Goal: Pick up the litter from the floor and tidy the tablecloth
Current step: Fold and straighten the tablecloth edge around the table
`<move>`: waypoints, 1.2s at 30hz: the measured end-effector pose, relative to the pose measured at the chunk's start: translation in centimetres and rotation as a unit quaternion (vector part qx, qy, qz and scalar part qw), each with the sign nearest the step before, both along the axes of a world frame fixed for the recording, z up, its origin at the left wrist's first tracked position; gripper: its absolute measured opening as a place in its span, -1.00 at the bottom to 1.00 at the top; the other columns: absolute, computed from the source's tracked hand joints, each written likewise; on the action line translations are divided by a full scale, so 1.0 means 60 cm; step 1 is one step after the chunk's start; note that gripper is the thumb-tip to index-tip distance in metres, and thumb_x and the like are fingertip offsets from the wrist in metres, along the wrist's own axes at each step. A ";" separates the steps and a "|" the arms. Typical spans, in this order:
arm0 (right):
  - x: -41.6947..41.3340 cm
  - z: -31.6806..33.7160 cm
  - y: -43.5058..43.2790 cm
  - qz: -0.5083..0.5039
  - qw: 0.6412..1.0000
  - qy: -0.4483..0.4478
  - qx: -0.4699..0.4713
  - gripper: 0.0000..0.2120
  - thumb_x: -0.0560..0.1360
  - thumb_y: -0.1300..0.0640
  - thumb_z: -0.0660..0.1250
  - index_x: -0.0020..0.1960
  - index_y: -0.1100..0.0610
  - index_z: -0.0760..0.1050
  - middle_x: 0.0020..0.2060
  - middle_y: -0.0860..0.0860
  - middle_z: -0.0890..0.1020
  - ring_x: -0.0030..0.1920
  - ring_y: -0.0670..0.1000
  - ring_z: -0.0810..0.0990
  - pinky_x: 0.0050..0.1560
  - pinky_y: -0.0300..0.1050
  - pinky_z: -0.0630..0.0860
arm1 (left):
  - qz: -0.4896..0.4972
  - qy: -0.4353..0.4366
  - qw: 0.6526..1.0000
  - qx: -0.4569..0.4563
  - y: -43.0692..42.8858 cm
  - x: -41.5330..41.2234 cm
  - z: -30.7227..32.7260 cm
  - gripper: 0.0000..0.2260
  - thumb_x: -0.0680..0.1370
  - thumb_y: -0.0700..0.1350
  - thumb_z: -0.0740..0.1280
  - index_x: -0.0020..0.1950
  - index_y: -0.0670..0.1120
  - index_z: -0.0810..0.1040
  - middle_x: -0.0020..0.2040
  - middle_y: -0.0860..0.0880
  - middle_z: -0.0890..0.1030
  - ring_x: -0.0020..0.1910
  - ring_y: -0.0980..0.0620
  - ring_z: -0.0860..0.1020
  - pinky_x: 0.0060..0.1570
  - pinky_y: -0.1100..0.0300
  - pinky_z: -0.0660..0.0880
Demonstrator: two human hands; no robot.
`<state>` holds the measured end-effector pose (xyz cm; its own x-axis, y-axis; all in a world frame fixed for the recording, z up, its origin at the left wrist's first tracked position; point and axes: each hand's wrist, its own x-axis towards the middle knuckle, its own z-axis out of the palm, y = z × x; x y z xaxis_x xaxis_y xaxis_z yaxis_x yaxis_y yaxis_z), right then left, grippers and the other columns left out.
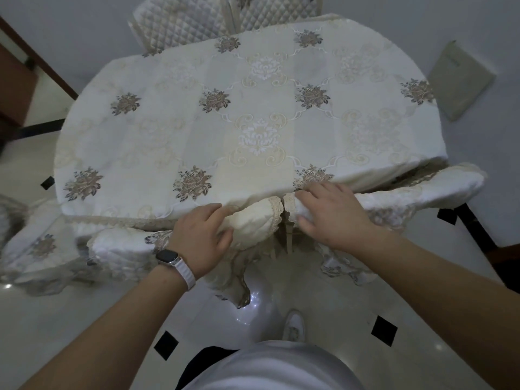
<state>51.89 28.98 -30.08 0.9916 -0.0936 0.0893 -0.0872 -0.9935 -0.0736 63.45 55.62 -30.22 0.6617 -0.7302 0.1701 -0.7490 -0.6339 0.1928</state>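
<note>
Both hands work at the near edge of the worktop: the left hand (201, 236), with a watch (168, 258) on a white strap at its wrist, is curled around a bunched roll of the tablecloth (253, 122), fingers over the top and thumb underneath, so it holds the fabric. Just beside it, the right hand (334, 215) lies on the next roll of hanging cloth with fingers spread and pressing down, thumb tucked below the fold; it grips the cloth loosely rather than lying flat. Between the two hands a lace trim (277, 209) shows where the folded edges meet. That cream cloth, with embroidered grey-brown flowers, covers the whole worktop smoothly, while its overhang along the near side is rolled up in puffy folds to the left and right of the hands, part of it drooping toward the floor (84, 327). Two quilted chairs (180, 23) stand at the far side, their backs touching the cloth's edge. On the floor to the far right lies a flat greenish pad (461, 80), well apart from the worktop. White glossy tiles with small black squares cover the floor, and one white shoe (294, 326) shows below the hands. No container is in view.
</note>
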 end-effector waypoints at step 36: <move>0.360 0.095 1.156 0.485 0.872 -0.066 -0.030 -0.50 0.49 -0.18 0.16 0.29 0.09 0.52 0.24 0.08 0.58 0.24 0.16 0.51 0.18 0.04 0.42 | 0.402 -0.100 0.909 -0.035 1.108 -0.005 0.044 -0.64 0.48 -0.02 0.36 0.24 -0.11 0.58 0.20 -0.14 0.58 0.18 -0.17 0.53 0.10 -0.06 0.48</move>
